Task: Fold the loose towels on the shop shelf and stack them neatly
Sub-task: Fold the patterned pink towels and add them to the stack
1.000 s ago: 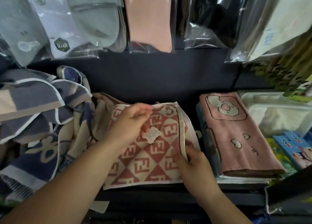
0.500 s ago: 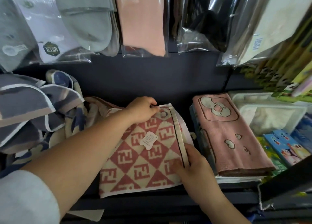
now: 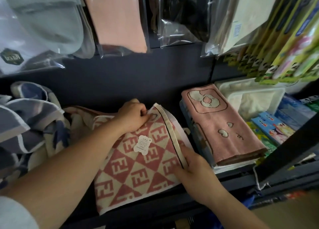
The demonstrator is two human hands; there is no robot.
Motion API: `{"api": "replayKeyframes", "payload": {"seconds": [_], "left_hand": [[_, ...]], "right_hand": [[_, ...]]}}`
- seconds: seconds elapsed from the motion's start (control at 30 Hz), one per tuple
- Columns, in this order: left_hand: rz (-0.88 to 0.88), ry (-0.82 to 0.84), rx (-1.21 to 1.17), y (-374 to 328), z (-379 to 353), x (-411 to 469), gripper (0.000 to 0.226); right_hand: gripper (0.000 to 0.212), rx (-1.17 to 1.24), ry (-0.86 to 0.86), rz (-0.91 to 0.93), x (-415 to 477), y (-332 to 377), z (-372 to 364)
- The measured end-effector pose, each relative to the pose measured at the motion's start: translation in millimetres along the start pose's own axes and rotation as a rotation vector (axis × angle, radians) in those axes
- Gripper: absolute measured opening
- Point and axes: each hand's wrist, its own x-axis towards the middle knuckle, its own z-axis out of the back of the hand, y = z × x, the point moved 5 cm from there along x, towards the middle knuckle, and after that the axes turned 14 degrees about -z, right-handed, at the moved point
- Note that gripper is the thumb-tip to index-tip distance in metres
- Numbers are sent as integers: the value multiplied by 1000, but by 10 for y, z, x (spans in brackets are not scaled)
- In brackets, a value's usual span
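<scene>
One checked towel [image 3: 138, 175] (one tag [image 3: 142, 145]): left hand [image 3: 133, 117] pinches its corner, right hand [image 3: 193, 163] grips its edge.

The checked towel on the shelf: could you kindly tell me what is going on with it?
A person is squaring up the folded checked towel on the dark shelf. The left hand pinches its far corner; the right hand grips its banded right edge. A folded pink towel lies to its right, and loose blue towels are heaped unfolded on the left.

Shelf count.
I see two hands, left hand [image 3: 133, 115] and right hand [image 3: 195, 166], one checked towel [image 3: 138, 173], one pink towel [image 3: 222, 126], one tag [image 3: 142, 144].
</scene>
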Motion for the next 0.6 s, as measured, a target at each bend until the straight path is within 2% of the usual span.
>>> {"api": "replayKeyframes", "payload": {"seconds": [0.1, 0.2, 0.3, 0.37, 0.43, 0.6], "left_hand": [[-53, -46, -11, -10, 37, 0, 22], [-83, -171, -46, -13, 167, 4, 25], [-37, -256, -84, 16, 306, 20, 27], [-10, -264, -91, 32, 369, 59, 29], [1, -254, -89, 37, 396, 128, 30], [36, -199, -8, 26, 306, 323, 26]], "right_hand": [[49, 16, 26, -18, -20, 29, -19], [49, 13, -19, -64, -86, 72, 18], [34, -108, -212, 47, -180, 245, 165], [26, -246, -377, 161, -229, 411, 286], [19, -399, -476, 198, -241, 530, 359], [25, -702, -540, -11, -186, 541, 377]]}}
